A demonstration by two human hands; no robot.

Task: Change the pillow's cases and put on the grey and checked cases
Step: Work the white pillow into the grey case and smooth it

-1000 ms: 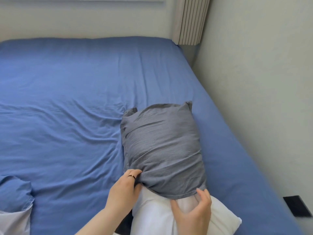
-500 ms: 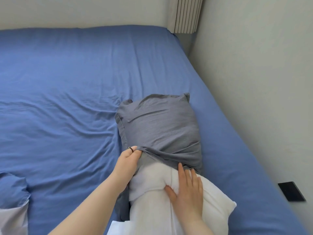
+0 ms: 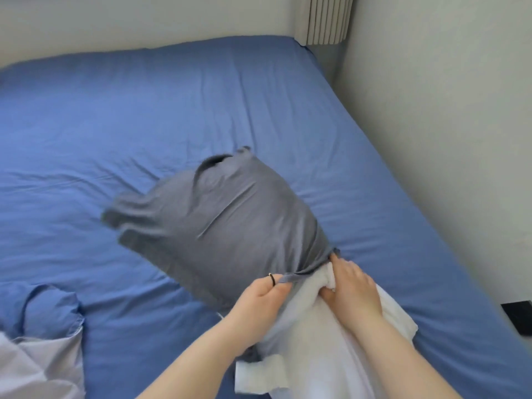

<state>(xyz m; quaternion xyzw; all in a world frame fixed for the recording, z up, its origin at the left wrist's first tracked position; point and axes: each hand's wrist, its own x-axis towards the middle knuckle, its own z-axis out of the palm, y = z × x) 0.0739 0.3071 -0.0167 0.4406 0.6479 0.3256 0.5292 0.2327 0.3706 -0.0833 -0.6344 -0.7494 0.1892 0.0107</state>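
Pillow (image 3: 342, 349) first: it lies on the blue sheet (image 3: 144, 125) close to me, white and bare at its near end, with its far end already inside the grey case (image 3: 218, 223). From my fingers outward, the cased part bulges away and to the left, its two loose corners flopped out beyond the filling. I see my left hand (image 3: 259, 298) pinching the hem of the grey case between thumb and forefinger, closed tight on the fabric; a dark ring (image 3: 272, 279) sits on one finger just at the hem. My right hand (image 3: 352, 286) is curled around a bunched fold of the white pillow right at the mouth of the case, fingers clenched into the stuffing, its fingertips touching the grey edge. Between the two hands the hem stretches as a taut strip. Nearer to me than my left wrist, a white corner of the pillow folds out onto the sheet. Well off to the left of my left hand lies a rumpled heap of blue and pale bedding (image 3: 40, 341). Beyond my right hand the sheet runs to the wall (image 3: 446, 139), and near the wall's foot sits a small black object (image 3: 518, 318), too cut off to identify. The far corner holds a ribbed beige panel (image 3: 325, 18).
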